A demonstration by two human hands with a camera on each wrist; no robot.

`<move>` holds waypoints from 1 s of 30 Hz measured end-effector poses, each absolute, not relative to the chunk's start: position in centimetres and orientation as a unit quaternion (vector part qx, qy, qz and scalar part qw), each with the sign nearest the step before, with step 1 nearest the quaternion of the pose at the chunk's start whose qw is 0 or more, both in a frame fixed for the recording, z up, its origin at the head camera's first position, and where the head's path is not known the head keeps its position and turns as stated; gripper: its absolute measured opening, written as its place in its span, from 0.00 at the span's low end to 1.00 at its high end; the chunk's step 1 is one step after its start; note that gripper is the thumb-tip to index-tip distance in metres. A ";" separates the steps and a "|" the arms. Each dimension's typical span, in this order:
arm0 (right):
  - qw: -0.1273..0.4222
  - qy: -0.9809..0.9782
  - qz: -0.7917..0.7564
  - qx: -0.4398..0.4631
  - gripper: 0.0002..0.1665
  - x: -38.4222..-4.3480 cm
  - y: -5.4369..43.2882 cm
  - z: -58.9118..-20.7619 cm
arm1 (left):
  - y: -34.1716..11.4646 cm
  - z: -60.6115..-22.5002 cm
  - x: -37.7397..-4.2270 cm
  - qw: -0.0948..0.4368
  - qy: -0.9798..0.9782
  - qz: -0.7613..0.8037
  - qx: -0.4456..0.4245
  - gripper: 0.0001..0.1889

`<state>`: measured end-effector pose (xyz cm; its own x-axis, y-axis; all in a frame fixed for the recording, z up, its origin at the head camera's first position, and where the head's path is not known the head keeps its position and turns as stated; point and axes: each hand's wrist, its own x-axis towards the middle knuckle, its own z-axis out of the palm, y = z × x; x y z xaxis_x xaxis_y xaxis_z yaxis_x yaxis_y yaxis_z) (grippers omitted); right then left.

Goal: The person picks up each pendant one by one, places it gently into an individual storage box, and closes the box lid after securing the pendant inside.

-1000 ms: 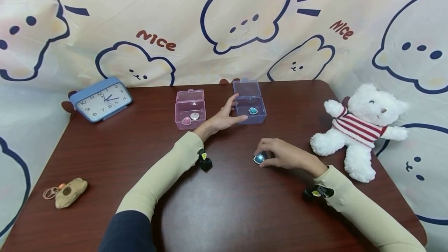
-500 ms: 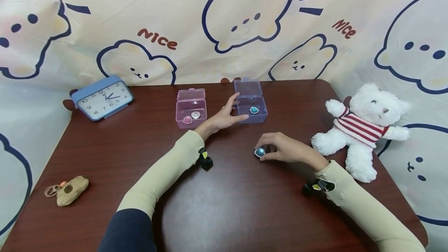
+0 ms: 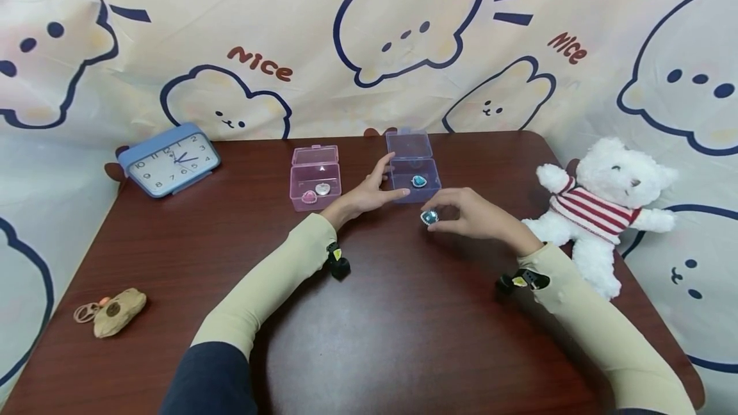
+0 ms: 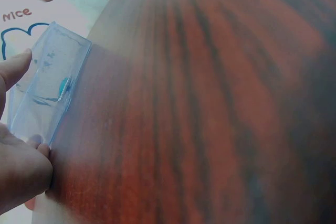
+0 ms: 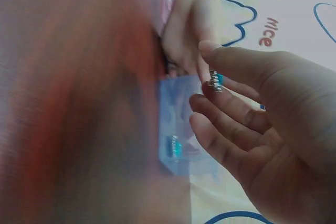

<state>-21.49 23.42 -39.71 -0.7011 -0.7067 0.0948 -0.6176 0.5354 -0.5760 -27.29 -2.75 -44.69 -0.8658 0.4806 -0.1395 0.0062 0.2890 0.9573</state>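
Imo a light pinch was key: right hand (image 3: 469,213) gripped the blue gem (image 3: 429,217), left hand (image 3: 369,196), fingers spread, touched the blue box (image 3: 423,196).

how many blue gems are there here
2: one blue gem pinched in the right hand, and the other blue gem inside the open blue box. Any behind the hands would be hidden.

Dark reddish-brown wood-grain tabletop (image 3: 369,338), rounded corners at right. Cream patterned backdrop (image 3: 357,107) behind and along both sides, faintly creased; navy-outlined cartoon animals (image 3: 230,104), reddish-brown "Nice" lettering (image 3: 259,64) twice. Backdrop paler, bluish-white toward lower sides. Soft light, dull sheen on tabletop's near half.
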 end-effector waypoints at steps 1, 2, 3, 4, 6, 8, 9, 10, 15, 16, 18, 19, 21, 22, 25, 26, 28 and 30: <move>0.065 0.873 -0.303 -0.377 0.20 -21.8 23.4 -39.5 | -2.7 -44.7 -27.3 0.207 0.776 0.575 0.158 0.51; 0.055 0.874 -0.307 -0.374 0.20 -22.1 23.4 -39.3 | -2.7 -44.7 -27.4 0.208 0.776 0.574 0.158 0.51; 0.046 0.873 -0.312 -0.371 0.20 -22.4 23.5 -39.1 | -2.7 -44.7 -27.4 0.208 0.777 0.573 0.159 0.51; 0.037 0.874 -0.315 -0.368 0.20 -22.7 23.5 -39.0 | -2.7 -44.7 -27.5 0.208 0.777 0.572 0.160 0.51; 0.023 0.878 -0.317 -0.359 0.19 -23.3 23.5 -38.8 | -2.6 -44.7 -27.6 0.208 0.778 0.570 0.162 0.51; 0.016 0.882 -0.318 -0.348 0.19 -24.0 23.6 -38.7 | -2.5 -44.6 -27.6 0.209 0.778 0.569 0.164 0.52; 0.012 0.885 -0.315 -0.344 0.19 -24.3 23.6 -38.7 | -2.5 -44.6 -27.6 0.210 0.779 0.567 0.164 0.51; 0.009 0.887 -0.313 -0.341 0.19 -24.6 23.5 -38.7 | -2.5 -44.6 -27.6 0.210 0.779 0.567 0.164 0.51; -0.006 0.895 -0.308 -0.322 0.20 -26.1 23.1 -38.9 | -2.5 -44.5 -27.5 0.214 0.779 0.567 0.163 0.51; -0.008 0.897 -0.310 -0.316 0.20 -26.3 22.9 -39.0 | -2.5 -44.5 -27.4 0.214 0.778 0.568 0.163 0.51; -0.012 0.902 -0.310 -0.299 0.20 -26.9 22.7 -39.3 | -2.5 -44.5 -27.4 0.215 0.777 0.568 0.162 0.51; -0.013 0.905 -0.309 -0.291 0.20 -27.1 22.6 -39.4 | -2.5 -44.6 -27.4 0.216 0.777 0.569 0.162 0.50; -0.011 0.910 -0.309 -0.277 0.20 -27.5 22.5 -39.7 | -2.6 -44.7 -27.4 0.216 0.776 0.570 0.163 0.50; -0.009 0.910 -0.312 -0.272 0.20 -27.7 22.4 -39.9 | -2.6 -44.7 -27.4 0.216 0.775 0.571 0.164 0.50; -0.006 0.910 -0.317 -0.266 0.20 -28.1 22.2 -40.4 | -2.6 -44.7 -27.4 0.215 0.773 0.572 0.169 0.50; -0.005 0.909 -0.320 -0.267 0.20 -28.3 22.2 -40.5 | -2.6 -44.7 -27.4 0.214 0.774 0.571 0.171 0.50; -0.003 0.906 -0.324 -0.271 0.20 -28.6 22.0 -40.8 | -2.7 -44.6 -27.3 0.212 0.776 0.569 0.171 0.50; 0.001 0.904 -0.326 -0.277 0.20 -28.9 21.8 -41.0 | -2.7 -44.6 -27.3 0.210 0.778 0.568 0.168 0.50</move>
<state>-28.85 21.79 -40.95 -0.8468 -0.5008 0.1792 -0.4997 0.6337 -0.5905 -27.26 -2.72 -44.62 -0.8547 0.5010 -0.1362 0.0232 0.2990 0.9540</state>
